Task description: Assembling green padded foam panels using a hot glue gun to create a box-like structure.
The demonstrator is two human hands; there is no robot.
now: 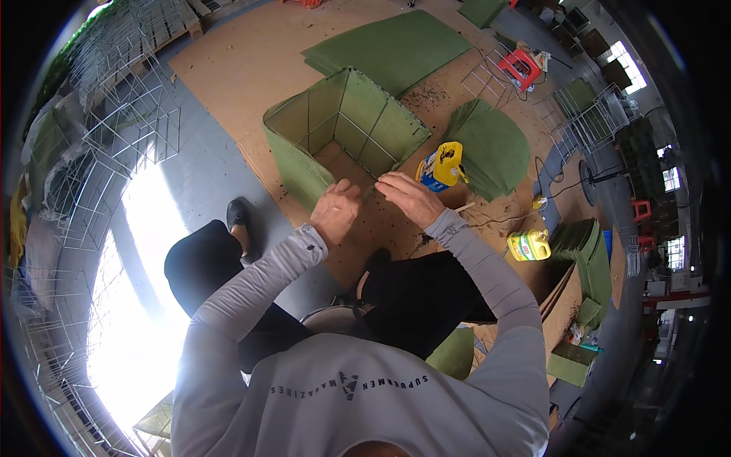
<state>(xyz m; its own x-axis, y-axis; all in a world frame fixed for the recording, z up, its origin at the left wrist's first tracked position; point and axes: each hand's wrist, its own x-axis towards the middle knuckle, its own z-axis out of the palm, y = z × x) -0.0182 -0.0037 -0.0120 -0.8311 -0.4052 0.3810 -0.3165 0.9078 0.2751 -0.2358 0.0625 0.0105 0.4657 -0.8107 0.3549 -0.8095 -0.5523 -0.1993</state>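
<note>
In front of me on the brown sheet stands an open-topped green box (301,169), its felt-like walls lined with a thin metal wire frame (337,114). My left hand (336,213) is at the near edge of the box, its fingers curled closed. Just to the right, my right hand (411,199) has its fingertips pressed together by the same edge. What either hand pinches is too small or hidden to make out. A yellow jug with a blue label (442,166) stands beside the box, close to my right hand.
Green sheets lie stacked beyond the box (392,49) and to its right (491,148). A yellow-green jug (529,245), a red stool (520,68) and a standing fan (586,181) are on the right. Wire frames (129,129) pile up at left.
</note>
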